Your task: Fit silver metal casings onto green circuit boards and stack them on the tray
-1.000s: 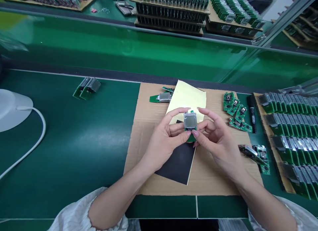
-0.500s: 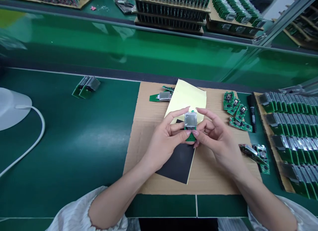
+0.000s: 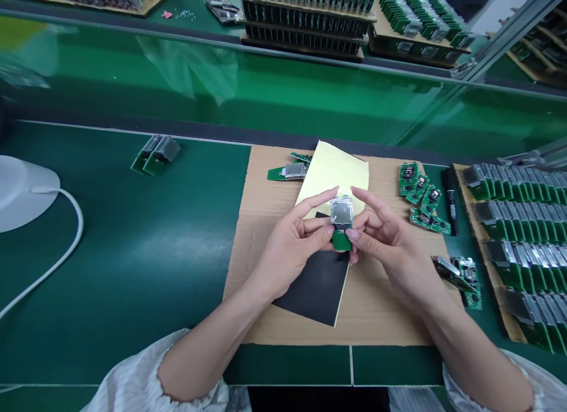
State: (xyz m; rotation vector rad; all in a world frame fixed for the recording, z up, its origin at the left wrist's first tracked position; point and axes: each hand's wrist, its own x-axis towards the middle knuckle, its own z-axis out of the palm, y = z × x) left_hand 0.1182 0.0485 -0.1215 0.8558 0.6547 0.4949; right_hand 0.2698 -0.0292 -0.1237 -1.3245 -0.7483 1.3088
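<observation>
Two hands meet over the cardboard sheet point(image 3: 266, 305), and that sheet is our landmark on the dark green table point(image 3: 133, 252). Beyond the cardboard's far edge runs the bright green belt point(image 3: 266, 93), and past that, stacked racks of boards point(image 3: 305, 22). Off the cardboard's right edge, a tray of boards point(image 3: 518, 246) stands in tight rows. Far to the cardboard's left sits a white lamp base point(image 3: 22, 193) with its white cable point(image 3: 57, 258) curling toward the near edge.

On the cardboard itself, a yellow sheet point(image 3: 332, 169) lies at the far middle, with a black sheet point(image 3: 314, 288) touching its near end and partly under the hands. The left hand point(image 3: 287, 252) and the right hand point(image 3: 390, 252) hover just above the cardboard's middle, both pinching one small circuit board point(image 3: 341, 223) between thumbs and fingertips; its silver screen faces up, its green end points toward the near edge.

At the cardboard's far right corner, loose green boards point(image 3: 420, 196) lie in a cluster, with a black pen point(image 3: 450, 202) just beside them. Near the right edge rest two more boards point(image 3: 460, 276). One board with a screen point(image 3: 287, 172) lies just left of the yellow sheet. Left of the cardboard, well apart, a pair of boards point(image 3: 156, 153) rests on the table.
</observation>
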